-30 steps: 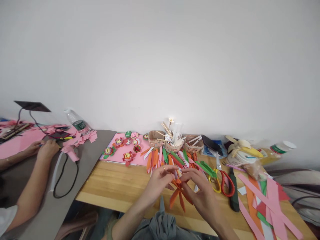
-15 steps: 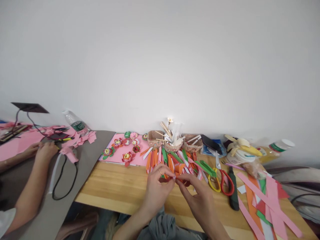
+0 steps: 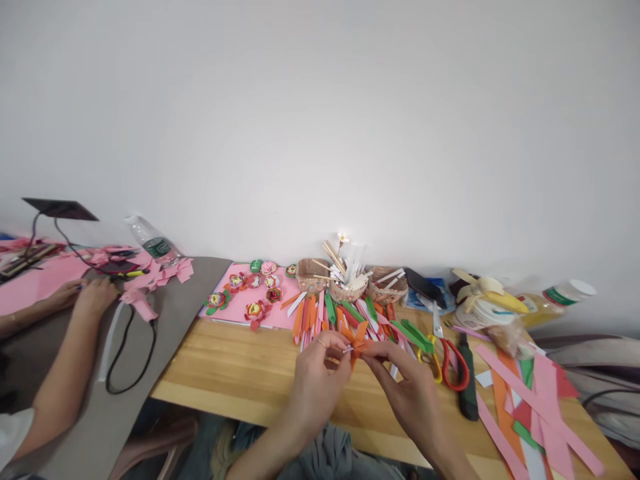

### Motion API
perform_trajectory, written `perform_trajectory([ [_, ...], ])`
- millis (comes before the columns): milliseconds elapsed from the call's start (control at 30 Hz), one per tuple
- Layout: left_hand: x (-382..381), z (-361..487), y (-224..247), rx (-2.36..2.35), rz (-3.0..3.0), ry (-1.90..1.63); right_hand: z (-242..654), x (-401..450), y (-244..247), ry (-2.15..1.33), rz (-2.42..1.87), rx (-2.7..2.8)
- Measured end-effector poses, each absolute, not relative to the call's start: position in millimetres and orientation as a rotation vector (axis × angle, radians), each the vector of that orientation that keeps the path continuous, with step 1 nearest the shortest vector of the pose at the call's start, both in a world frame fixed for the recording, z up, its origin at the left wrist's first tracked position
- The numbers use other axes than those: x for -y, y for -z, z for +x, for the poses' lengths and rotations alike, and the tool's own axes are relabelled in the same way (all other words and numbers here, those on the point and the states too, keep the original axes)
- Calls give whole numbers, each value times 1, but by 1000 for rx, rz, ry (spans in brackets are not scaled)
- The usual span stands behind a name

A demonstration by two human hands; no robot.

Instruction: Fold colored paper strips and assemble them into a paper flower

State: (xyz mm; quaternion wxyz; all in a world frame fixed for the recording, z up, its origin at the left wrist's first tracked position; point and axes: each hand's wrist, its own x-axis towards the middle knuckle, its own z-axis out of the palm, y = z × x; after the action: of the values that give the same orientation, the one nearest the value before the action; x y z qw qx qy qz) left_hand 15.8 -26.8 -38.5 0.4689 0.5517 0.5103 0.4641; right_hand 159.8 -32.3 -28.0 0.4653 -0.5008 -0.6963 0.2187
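Observation:
An orange paper flower (image 3: 356, 339) with spread petals is between my two hands, above the front of the wooden table. My left hand (image 3: 323, 373) pinches a small pale piece at the flower's left side with thumb and index finger. On the right, my right hand (image 3: 403, 380) has its thumb and index finger closed on an orange petal. Behind the hands lies a pile of folded paper strips (image 3: 313, 319) in orange, green, pink and white. Several finished paper flowers (image 3: 255, 311) rest on a pink sheet (image 3: 235, 312) at the left.
Small baskets (image 3: 313, 276) with sticks stand by the wall. Scissors (image 3: 453, 363), a dark green cutter (image 3: 467, 380), a peeled banana (image 3: 500, 300) and long paper strips (image 3: 550, 407) are on the right. Another person's arm (image 3: 65, 373) works at the left, near a bottle (image 3: 155, 245).
The orange flower has come up into clearer view, its petals now spread between my fingers. My right hand has shifted slightly right. The camera view has moved a little.

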Motion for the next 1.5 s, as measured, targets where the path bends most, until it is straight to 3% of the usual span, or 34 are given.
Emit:
perform_trajectory([
  [500,24,14,37,-1068,1215,-1149,163,30,22,-608,-1210,1709],
  [800,20,18,36,-1057,981,-1188,164,37,21,-495,-1172,1780],
  [1500,21,16,37,-1044,1079,-1230,174,30,15,-228,-1045,1937],
])
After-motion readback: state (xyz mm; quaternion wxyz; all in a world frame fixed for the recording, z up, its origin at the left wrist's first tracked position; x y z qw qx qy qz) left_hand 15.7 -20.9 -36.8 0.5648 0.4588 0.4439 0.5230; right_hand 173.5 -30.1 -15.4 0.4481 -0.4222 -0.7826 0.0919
